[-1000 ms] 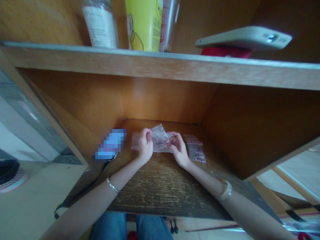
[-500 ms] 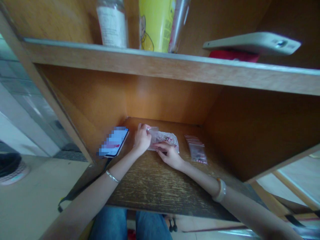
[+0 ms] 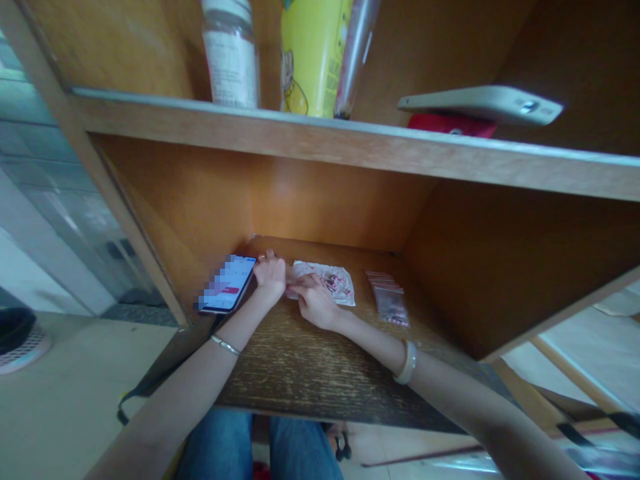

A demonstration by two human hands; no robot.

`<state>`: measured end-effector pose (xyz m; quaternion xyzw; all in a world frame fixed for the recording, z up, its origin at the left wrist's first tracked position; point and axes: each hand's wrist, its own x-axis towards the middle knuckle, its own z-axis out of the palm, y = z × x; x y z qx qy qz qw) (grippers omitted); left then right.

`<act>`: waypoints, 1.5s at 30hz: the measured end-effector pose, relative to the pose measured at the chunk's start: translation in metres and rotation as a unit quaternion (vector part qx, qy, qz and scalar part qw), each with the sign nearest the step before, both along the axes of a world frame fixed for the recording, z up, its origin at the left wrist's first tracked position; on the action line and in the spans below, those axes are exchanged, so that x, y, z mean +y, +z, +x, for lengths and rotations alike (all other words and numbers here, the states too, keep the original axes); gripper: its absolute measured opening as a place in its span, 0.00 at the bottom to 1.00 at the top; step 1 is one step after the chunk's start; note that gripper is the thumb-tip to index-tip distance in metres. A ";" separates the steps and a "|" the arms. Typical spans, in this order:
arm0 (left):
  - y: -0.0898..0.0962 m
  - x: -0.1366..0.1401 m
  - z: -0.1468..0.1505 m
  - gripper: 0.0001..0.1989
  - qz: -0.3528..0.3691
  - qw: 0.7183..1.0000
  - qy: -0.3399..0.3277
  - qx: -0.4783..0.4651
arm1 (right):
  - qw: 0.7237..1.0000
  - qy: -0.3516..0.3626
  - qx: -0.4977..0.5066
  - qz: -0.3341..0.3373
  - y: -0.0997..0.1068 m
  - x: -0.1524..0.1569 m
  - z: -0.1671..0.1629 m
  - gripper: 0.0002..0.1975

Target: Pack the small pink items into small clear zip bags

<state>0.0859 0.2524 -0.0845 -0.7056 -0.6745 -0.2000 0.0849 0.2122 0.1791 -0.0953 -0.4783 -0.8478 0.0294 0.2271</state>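
On the lower board of the wooden shelf, my left hand (image 3: 271,275) is closed on a small clear plastic bag (image 3: 291,285), which shows only in part between my hands. My right hand (image 3: 316,301) reaches in from the right, its fingers pinched at the bag's near side. Partly behind the right hand lies a crumpled white tissue (image 3: 345,275) with small red and dark bits on it, too small to name. To its right rests a fanned stack of small clear zip bags (image 3: 387,300), with reddish bits at their lower ends.
A lit phone (image 3: 231,287) lies left of my left hand. Above, the upper shelf (image 3: 350,137) carries a white-labelled bottle (image 3: 233,67), a yellow container (image 3: 315,53), a clear tube and a pale flat device (image 3: 485,103) on a red item. The shelf's side walls flank my hands.
Both hands have shifted left, carrying the plastic bag off the tissue toward the phone. More of the tissue and its small bits shows now. The view has tilted slightly.
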 end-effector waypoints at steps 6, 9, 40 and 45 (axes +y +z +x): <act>-0.012 0.002 0.001 0.18 0.016 1.000 0.000 0.009 | 0.999 0.049 -0.001 -0.020 -0.004 0.000 -0.002 0.19; -0.019 0.004 0.001 0.17 0.042 0.999 -0.016 0.021 | 0.998 0.065 -0.005 -0.023 -0.005 0.000 -0.002 0.20; -0.002 -0.036 0.020 0.14 0.200 0.915 -0.346 0.063 | 0.916 -0.295 -0.108 -0.250 0.036 -0.004 0.172 0.14; -0.002 -0.036 0.019 0.12 0.220 0.911 -0.348 0.027 | 0.911 -0.209 -0.071 -0.349 0.065 -0.009 0.182 0.03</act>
